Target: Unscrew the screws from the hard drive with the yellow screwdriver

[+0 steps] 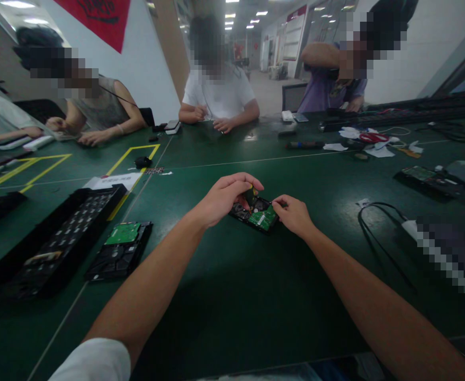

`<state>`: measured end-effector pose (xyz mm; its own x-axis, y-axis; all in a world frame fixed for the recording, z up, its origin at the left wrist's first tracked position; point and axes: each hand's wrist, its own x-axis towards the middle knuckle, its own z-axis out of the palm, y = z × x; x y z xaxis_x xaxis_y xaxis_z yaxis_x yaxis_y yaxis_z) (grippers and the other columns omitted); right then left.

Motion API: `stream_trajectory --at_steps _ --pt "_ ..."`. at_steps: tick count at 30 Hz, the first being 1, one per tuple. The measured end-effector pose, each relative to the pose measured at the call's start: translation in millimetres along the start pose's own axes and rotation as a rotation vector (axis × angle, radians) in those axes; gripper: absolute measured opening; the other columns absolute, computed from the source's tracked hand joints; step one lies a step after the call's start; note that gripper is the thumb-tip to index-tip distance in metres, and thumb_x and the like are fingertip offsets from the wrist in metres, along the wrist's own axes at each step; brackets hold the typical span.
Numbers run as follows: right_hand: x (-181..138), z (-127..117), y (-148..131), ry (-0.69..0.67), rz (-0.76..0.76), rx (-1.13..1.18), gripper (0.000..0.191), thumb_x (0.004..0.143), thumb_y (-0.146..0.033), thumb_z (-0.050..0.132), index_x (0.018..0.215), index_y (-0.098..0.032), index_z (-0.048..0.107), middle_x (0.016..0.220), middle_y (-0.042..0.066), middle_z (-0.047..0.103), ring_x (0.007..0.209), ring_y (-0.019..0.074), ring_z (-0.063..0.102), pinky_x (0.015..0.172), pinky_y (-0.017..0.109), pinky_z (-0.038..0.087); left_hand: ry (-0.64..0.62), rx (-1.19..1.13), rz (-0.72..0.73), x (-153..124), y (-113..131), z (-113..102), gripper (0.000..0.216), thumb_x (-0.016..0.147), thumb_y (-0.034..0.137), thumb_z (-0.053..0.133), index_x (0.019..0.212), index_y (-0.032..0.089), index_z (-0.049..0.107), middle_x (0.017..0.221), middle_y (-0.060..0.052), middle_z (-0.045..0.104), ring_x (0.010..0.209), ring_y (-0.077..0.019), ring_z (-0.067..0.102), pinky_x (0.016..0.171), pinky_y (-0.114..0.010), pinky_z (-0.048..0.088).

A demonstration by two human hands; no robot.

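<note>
A black hard drive (pixel 258 216) with a green circuit board lies flat on the dark green table (pixel 236 296), in front of me. My left hand (pixel 226 197) is curled over its far left corner, fingers pinched on a small yellowish thing I cannot make out. My right hand (pixel 294 213) is closed at the drive's right edge, fingertips pinching a thin dark tool or part that points at the board.
A second hard drive (pixel 119 251) lies at the left beside a long black slotted tray (pixel 57 241). A black cable (pixel 377 233) loops at the right. More boards (pixel 425 177), papers and tools sit at the far right. Several other people sit across the table.
</note>
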<state>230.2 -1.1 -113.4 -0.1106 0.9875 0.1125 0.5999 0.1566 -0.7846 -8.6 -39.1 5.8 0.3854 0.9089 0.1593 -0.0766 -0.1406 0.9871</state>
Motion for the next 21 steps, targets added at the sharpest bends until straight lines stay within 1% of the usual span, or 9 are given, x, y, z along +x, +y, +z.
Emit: stream_trajectory --at_steps 3,5,8,10,14,18,21 --pt "1 0 2 0.003 -0.014 -0.001 0.024 0.095 -0.040 0.061 0.102 -0.022 0.074 0.094 0.005 0.075 0.070 0.0170 0.067 0.063 0.029 0.053 -0.033 -0.086 -0.016 0 -2 1 0.020 0.092 0.026 0.058 0.104 0.016 0.071 0.098 -0.008 0.068 0.088 -0.0186 0.064 0.063 -0.026 0.054" --pt "0 0 1 0.000 -0.015 -0.005 0.023 0.095 -0.040 0.061 0.102 -0.022 0.074 0.094 0.005 0.075 0.069 0.0168 0.067 0.063 0.029 0.053 -0.033 -0.149 -0.025 0 -3 2 0.022 0.093 0.028 0.058 0.110 0.017 0.067 0.097 -0.008 0.069 0.089 -0.0202 0.066 0.065 -0.029 0.058" --pt "0 -1 0 -0.001 -0.005 -0.006 0.023 0.095 -0.039 0.061 0.102 -0.022 0.074 0.094 0.005 0.076 0.069 0.0168 0.067 0.063 0.029 0.053 -0.009 -0.189 -0.016 1 -4 4 0.019 0.096 0.032 0.057 0.104 0.016 0.065 0.097 -0.009 0.070 0.095 -0.0212 0.068 0.073 -0.033 0.062" --pt "-1 -1 -1 -0.002 -0.002 -0.006 0.023 0.095 -0.039 0.061 0.102 -0.022 0.074 0.094 0.005 0.076 0.069 0.0169 0.067 0.064 0.029 0.054 -0.012 -0.194 -0.006 2 -6 5 0.020 0.097 0.034 0.058 0.098 0.015 0.065 0.097 -0.010 0.069 0.098 -0.0212 0.067 0.077 -0.033 0.062" --pt "-1 0 -1 0.005 -0.006 -0.002 0.023 0.094 -0.039 0.062 0.102 -0.022 0.074 0.092 0.005 0.075 0.070 0.0172 0.067 0.065 0.030 0.054 -0.009 -0.150 0.011 2 -9 6 0.023 0.096 0.038 0.065 0.099 0.015 0.066 0.098 -0.008 0.067 0.095 -0.0184 0.065 0.074 -0.029 0.060" --pt "0 1 -1 0.009 -0.008 0.004 0.022 0.094 -0.038 0.061 0.100 -0.022 0.075 0.092 0.005 0.075 0.071 0.0176 0.067 0.067 0.030 0.054 -0.014 -0.089 0.001 2 -11 5 0.025 0.093 0.040 0.069 0.098 0.015 0.069 0.097 -0.007 0.067 0.087 -0.0156 0.062 0.066 -0.024 0.054" --pt "0 1 0 0.013 -0.009 0.003 0.022 0.094 -0.038 0.061 0.100 -0.022 0.075 0.092 0.004 0.075 0.071 0.0176 0.067 0.066 0.030 0.054 0.024 -0.027 0.004 2 -10 3 0.026 0.092 0.041 0.070 0.100 0.017 0.075 0.102 -0.008 0.068 0.091 -0.0162 0.061 0.065 -0.022 0.050"
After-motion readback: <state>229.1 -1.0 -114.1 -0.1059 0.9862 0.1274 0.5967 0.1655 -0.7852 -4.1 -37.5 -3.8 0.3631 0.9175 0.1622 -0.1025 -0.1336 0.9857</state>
